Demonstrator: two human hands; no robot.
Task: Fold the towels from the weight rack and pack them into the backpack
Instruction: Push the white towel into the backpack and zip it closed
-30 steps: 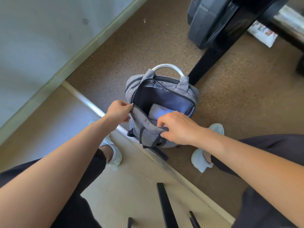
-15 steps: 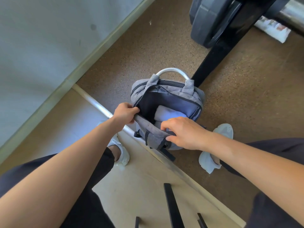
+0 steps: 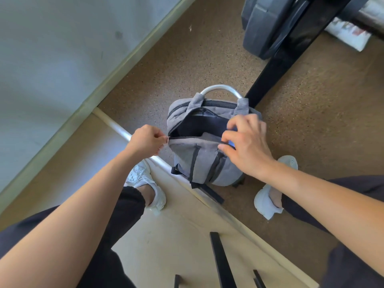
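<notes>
A grey backpack (image 3: 205, 161) with a silver top handle stands upright on the brown floor between my feet. Its main compartment is partly open and dark inside. A sliver of a pale blue towel (image 3: 231, 144) shows at the opening's right end. My left hand (image 3: 146, 142) pinches the left end of the backpack's front panel at the zip line. My right hand (image 3: 244, 142) pinches the front panel's rim at the right end, covering most of the towel.
A black weight rack post (image 3: 276, 65) and dark weight plates (image 3: 268, 26) stand just behind the backpack. A grey wall (image 3: 52, 48) runs along the left. A pale platform with a metal edge strip (image 3: 116, 127) lies under my left foot. Black bars cross its near part.
The front panel has been pulled up and the opening has narrowed, hiding most of the towel. My right hand rose to the opening's right end. The view shifted slightly.
</notes>
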